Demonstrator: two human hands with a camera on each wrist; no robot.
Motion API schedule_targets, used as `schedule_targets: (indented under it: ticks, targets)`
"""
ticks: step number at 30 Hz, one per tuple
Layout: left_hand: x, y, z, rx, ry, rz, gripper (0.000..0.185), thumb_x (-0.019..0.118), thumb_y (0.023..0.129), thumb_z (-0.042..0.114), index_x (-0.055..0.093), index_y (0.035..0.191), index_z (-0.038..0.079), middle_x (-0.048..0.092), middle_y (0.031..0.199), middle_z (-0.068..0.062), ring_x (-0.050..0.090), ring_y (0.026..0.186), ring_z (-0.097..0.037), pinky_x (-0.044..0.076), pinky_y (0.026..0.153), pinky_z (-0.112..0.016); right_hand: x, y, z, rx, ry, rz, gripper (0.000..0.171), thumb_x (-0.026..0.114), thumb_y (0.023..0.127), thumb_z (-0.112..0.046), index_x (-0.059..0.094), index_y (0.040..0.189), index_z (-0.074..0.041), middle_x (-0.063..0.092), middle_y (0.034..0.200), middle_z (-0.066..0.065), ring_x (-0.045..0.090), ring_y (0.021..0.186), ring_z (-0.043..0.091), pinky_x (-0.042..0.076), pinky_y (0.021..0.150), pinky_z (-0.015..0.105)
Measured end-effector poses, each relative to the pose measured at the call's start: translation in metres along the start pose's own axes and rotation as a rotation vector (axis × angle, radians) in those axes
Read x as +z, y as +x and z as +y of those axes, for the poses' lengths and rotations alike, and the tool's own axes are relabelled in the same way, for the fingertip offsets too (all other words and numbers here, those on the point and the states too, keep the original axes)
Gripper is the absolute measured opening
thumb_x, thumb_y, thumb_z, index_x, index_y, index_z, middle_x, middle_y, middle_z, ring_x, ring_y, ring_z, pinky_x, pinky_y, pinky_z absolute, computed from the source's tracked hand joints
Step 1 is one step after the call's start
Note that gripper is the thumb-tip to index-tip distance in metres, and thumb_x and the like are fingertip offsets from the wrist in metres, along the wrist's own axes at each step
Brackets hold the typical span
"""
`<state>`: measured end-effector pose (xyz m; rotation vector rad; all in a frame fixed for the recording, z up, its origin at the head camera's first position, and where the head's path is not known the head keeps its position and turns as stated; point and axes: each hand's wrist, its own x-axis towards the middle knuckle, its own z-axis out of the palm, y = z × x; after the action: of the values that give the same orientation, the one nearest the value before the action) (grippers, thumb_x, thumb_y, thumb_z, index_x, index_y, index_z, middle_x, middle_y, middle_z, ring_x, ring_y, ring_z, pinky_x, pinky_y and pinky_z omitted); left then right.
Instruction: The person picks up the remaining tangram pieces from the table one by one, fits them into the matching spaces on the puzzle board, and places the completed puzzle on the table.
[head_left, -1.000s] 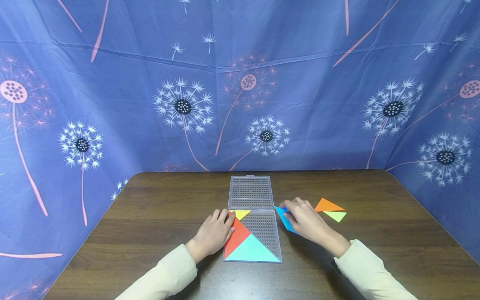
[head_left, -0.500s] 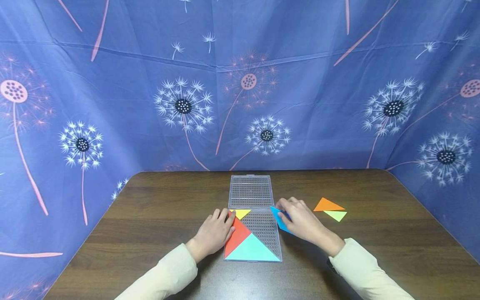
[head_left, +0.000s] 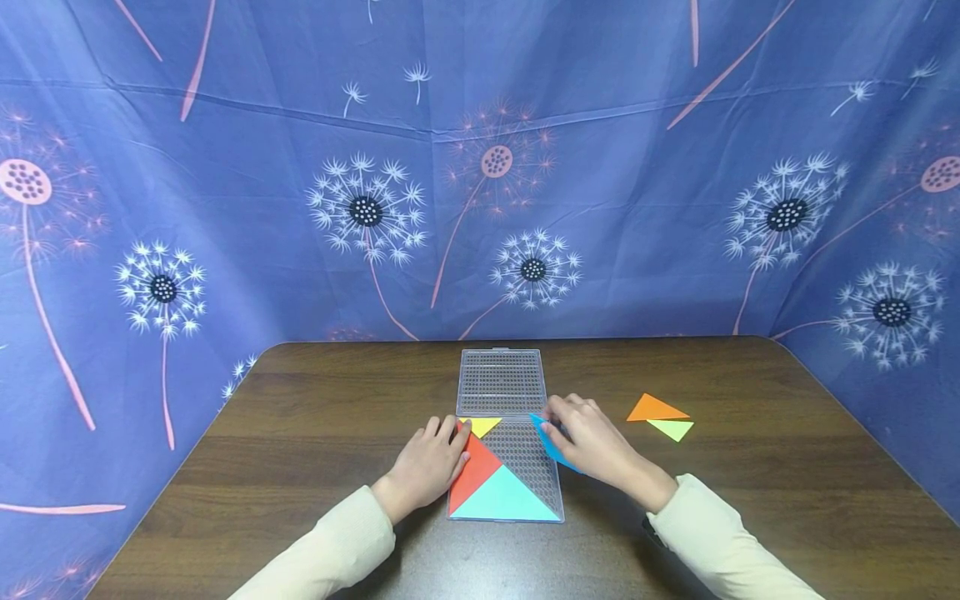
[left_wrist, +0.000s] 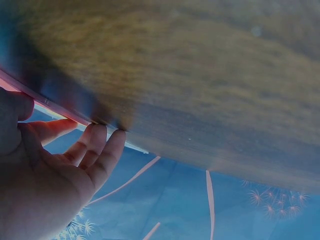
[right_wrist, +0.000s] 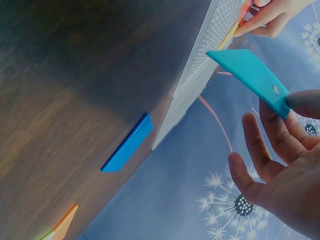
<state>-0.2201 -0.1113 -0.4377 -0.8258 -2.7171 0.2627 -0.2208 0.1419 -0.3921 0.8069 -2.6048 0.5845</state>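
Nearest the camera: cream sleeves, both hands at the clear pegboard tray on the wooden table. Cyan triangle fills the tray's near edge, red triangle sits against it on the left.

Left hand rests flat w/ straight fingers on the tray's left rim and the red piece, prob. pinning the tray so it can't slide; not clenched on anything.

Right hand pinches the blue piece betw. thumb and fingertips, tilted, one tip over the tray's right side; wrist view shows it off the surface.

Further in: small yellow triangle at the tray's far-left corner. Beyond, the hinged lid lies open flat. Off right, well apart: orange triangle and lime triangle, touching.
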Motion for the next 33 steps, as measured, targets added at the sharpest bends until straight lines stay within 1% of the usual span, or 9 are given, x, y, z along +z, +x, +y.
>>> schedule_targets:
  ticks: [5,11,14,18,21,28,33]
  targets:
    - [-0.001,0.0,0.0,0.002,0.002,-0.005,0.044,0.046,0.093,0.037,0.052,0.129,0.012,0.05,0.116,-0.01,0.046,0.092,-0.023,0.047,0.075,-0.031,0.0,0.002,-0.004,-0.003,0.033,0.013,0.009,0.065,0.082,-0.011,0.057,0.081,-0.014,0.05,0.065,-0.014,0.043,0.068,0.004,0.04,0.071,0.034]
    - [0.0,0.0,-0.001,0.008,-0.002,-0.006,0.043,0.046,0.094,0.036,0.053,0.128,0.011,0.049,0.115,-0.01,0.046,0.092,-0.023,0.047,0.076,-0.031,0.001,0.003,-0.007,0.003,0.095,-0.022,0.003,0.062,0.086,-0.011,0.059,0.085,-0.01,0.054,0.067,-0.012,0.045,0.069,0.004,0.038,0.07,0.03]
    - [0.0,0.0,-0.001,0.008,-0.006,-0.007,0.043,0.046,0.094,0.036,0.052,0.128,0.011,0.049,0.115,-0.011,0.046,0.093,-0.023,0.047,0.076,-0.031,0.002,0.004,-0.008,0.001,0.127,-0.033,0.003,0.061,0.086,-0.01,0.059,0.087,-0.008,0.058,0.07,-0.009,0.049,0.072,0.005,0.04,0.069,0.027]
    - [0.001,0.0,-0.001,0.008,-0.004,-0.008,0.043,0.046,0.093,0.036,0.052,0.128,0.011,0.049,0.115,-0.011,0.046,0.093,-0.023,0.047,0.076,-0.031,0.004,0.003,-0.009,0.007,0.167,-0.044,0.006,0.061,0.085,-0.007,0.059,0.091,-0.007,0.061,0.074,-0.004,0.052,0.073,0.008,0.042,0.061,0.02]
    - [0.001,0.0,-0.001,0.007,-0.003,-0.005,0.043,0.047,0.093,0.036,0.053,0.128,0.011,0.049,0.115,-0.011,0.046,0.092,-0.023,0.047,0.076,-0.031,0.005,0.002,-0.009,0.019,0.191,-0.062,0.009,0.061,0.085,-0.007,0.059,0.094,-0.006,0.061,0.073,-0.003,0.049,0.07,0.007,0.041,0.056,0.017]
    - [0.002,0.0,-0.001,0.011,0.006,0.008,0.043,0.047,0.093,0.036,0.053,0.128,0.011,0.05,0.115,-0.011,0.046,0.091,-0.023,0.047,0.075,-0.03,0.009,-0.001,-0.009,0.03,0.19,-0.096,0.015,0.061,0.085,-0.006,0.059,0.1,-0.004,0.057,0.071,-0.002,0.042,0.063,0.004,0.038,0.051,0.016]
    - [0.002,0.001,-0.001,0.012,0.005,0.009,0.043,0.047,0.093,0.036,0.053,0.128,0.011,0.05,0.114,-0.01,0.046,0.091,-0.023,0.046,0.075,-0.03,0.012,-0.002,-0.009,0.017,0.177,-0.104,0.017,0.062,0.084,-0.005,0.059,0.101,-0.004,0.06,0.074,0.0,0.046,0.067,0.006,0.04,0.054,0.016]
